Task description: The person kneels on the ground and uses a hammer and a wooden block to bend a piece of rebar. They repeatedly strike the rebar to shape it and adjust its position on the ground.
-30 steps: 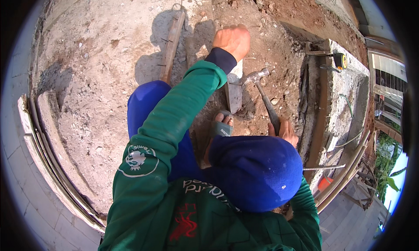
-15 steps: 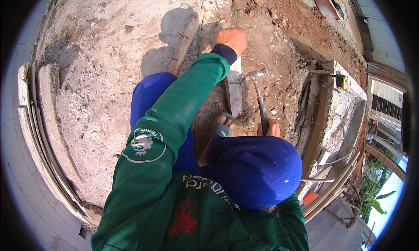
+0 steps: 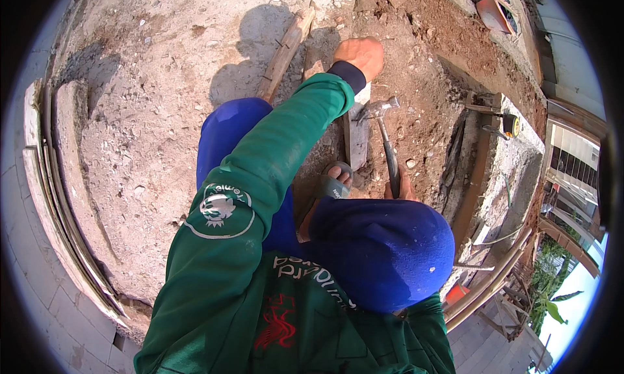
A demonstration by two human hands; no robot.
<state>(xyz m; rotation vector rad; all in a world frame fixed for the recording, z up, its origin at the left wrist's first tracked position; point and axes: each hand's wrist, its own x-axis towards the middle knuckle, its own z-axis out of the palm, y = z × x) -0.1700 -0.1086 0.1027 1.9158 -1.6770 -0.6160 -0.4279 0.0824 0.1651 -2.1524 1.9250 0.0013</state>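
My left hand (image 3: 359, 56), in a green sleeve with a dark cuff, is closed around the upper end of a narrow wooden plank (image 3: 357, 143); its fingers are mostly hidden from above. The plank slants down toward my sandalled foot (image 3: 335, 182). Low on the right, my right hand (image 3: 405, 187) grips the dark handle of a claw hammer (image 3: 390, 149), partly hidden behind my blue-clad knee (image 3: 383, 250). The hammer's metal head lies at the plank's right edge, its curved claw toward the wood.
Left of the plank, a wooden stick (image 3: 283, 58) with nails poking out rests on rough ground. A tape measure (image 3: 511, 125) sits on the concrete block (image 3: 504, 179) at right. Long boards (image 3: 49, 198) line the left edge; an orange container (image 3: 496, 13) lies far right.
The hammer's claw has come closer and now overlaps the plank's edge. My left hand and the plank have shifted slightly right, along with a small shift of the whole view.
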